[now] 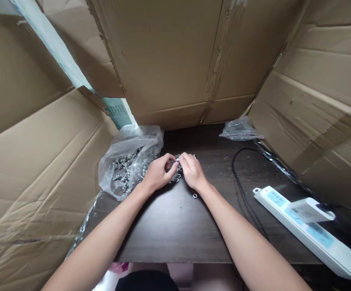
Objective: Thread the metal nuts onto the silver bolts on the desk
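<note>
My left hand [160, 171] and my right hand [192, 169] meet above the middle of the table, their fingertips almost touching. Between them shows a small shiny metal piece [177, 159], pinched at the fingertips; its exact kind is too small to tell. Under and around the fingers lie several metal nuts [179, 176], partly hidden by the hands. One loose nut [195, 196] sits apart, by my right wrist. Left of my left hand, an open clear plastic bag [108, 173] holds many small metal bolts or screws [127, 163].
The dark table [175, 226] is walled by cardboard [175, 60] at the back and sides. At the right lie a white power strip [309, 232] with a plugged-in adapter and a black cable [239, 182]. A crumpled clear bag [241, 130] rests at the back right.
</note>
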Tool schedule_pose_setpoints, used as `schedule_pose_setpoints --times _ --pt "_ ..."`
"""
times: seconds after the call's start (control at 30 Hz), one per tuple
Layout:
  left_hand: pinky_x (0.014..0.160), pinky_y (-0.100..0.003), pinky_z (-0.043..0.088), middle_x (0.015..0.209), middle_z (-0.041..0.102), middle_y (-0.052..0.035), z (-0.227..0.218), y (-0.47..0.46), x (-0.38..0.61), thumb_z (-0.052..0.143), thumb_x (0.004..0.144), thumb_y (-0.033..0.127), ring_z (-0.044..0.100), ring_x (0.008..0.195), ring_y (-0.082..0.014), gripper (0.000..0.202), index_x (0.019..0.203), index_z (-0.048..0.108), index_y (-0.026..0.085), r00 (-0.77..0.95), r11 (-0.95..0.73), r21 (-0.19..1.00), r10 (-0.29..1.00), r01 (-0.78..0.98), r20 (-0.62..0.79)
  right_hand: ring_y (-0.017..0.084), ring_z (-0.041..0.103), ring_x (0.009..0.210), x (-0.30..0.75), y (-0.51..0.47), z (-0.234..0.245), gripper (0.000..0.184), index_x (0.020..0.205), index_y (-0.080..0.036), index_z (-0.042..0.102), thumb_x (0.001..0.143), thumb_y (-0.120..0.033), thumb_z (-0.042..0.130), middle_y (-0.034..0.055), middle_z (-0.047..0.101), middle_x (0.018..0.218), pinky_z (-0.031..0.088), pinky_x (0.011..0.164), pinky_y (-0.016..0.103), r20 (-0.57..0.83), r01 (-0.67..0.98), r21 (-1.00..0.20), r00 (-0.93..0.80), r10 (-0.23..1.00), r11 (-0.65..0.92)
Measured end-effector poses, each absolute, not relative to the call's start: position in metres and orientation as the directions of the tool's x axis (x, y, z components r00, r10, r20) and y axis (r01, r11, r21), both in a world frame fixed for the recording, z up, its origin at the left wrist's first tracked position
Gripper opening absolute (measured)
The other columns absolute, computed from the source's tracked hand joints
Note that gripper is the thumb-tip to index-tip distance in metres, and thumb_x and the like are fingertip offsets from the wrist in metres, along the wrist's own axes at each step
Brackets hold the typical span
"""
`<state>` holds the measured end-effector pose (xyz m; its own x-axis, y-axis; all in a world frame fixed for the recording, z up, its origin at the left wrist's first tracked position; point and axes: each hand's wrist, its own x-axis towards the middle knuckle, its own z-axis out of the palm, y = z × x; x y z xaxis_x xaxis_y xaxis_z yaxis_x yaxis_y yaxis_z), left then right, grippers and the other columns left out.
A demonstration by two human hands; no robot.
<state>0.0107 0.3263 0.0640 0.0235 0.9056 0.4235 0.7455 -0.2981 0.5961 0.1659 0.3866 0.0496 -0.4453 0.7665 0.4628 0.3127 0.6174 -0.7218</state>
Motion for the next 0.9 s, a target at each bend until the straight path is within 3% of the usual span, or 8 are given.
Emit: schedule_pose_setpoints --times 0.33,0.5,0.63,0.8,0.9 --pt "0.063 -0.032 0.031 0.071 0.056 -0.0028 0.062 0.324 0.01 0.025 0.105 0.037 0.056 0.066 -0.0211 0.031 0.084 0.042 0.022 0.001 -0.175 0.549 0.953 0.817 0.303 0.026 0.05 0.081 0.16 0.374 0.056 0.027 0.081 -0.024 0.037 0.104 -0.034 0.026 0.0071 0.055 0.084 0.036 0.077 0.039 0.46 0.344 -0.617 -0.572 0.68 0.707" --pt "0.063 -0.032 0.03 0.075 0.06 -0.0042 0.062 0.323 0.012 0.023 0.105 0.036 0.06 0.07 -0.0229 0.031 0.087 0.045 0.022 -0.064 -0.084 0.534 0.966 0.841 0.252 0.029 0.052 0.091 0.16 0.371 0.057 0.02 0.093 -0.022 0.044 0.103 -0.033 0.03 0.0112 0.059 0.096 0.039 0.082 0.043 0.47 0.364 -0.585 -0.575 0.669 0.724" --pt "0.063 -0.031 0.032 0.076 0.061 -0.0042 0.06 0.323 0.012 0.023 0.105 0.035 0.06 0.07 -0.0222 0.031 0.088 0.046 0.021 -0.06 -0.091 0.542 0.965 0.835 0.255 0.029 0.055 0.098 0.16 0.371 0.053 0.014 0.101 -0.02 0.046 0.1 -0.031 0.037 0.0122 0.06 0.102 0.042 0.086 0.044 0.495 0.312 -0.632 -0.542 0.679 0.71" --pt "0.061 -0.031 0.03 0.072 0.056 -0.0022 0.056 0.325 0.012 0.027 0.104 0.037 0.055 0.065 -0.0198 0.031 0.083 0.043 0.022 -0.054 -0.144 0.576 0.949 0.805 0.312 0.025 0.057 0.092 0.159 0.372 0.051 0.009 0.099 -0.022 0.047 0.101 -0.029 0.042 0.0089 0.061 0.098 0.045 0.081 0.039 0.532 0.202 -0.703 -0.487 0.692 0.682" --pt "0.061 -0.03 0.028 0.07 0.053 -0.0013 0.055 0.326 0.012 0.028 0.104 0.039 0.053 0.064 -0.0192 0.03 0.082 0.041 0.022 -0.071 -0.137 0.596 0.947 0.791 0.312 0.024 0.057 0.09 0.16 0.372 0.054 0.006 0.097 -0.022 0.049 0.099 -0.025 0.045 0.0075 0.061 0.095 0.046 0.08 0.037 0.567 0.195 -0.679 -0.474 0.674 0.708"
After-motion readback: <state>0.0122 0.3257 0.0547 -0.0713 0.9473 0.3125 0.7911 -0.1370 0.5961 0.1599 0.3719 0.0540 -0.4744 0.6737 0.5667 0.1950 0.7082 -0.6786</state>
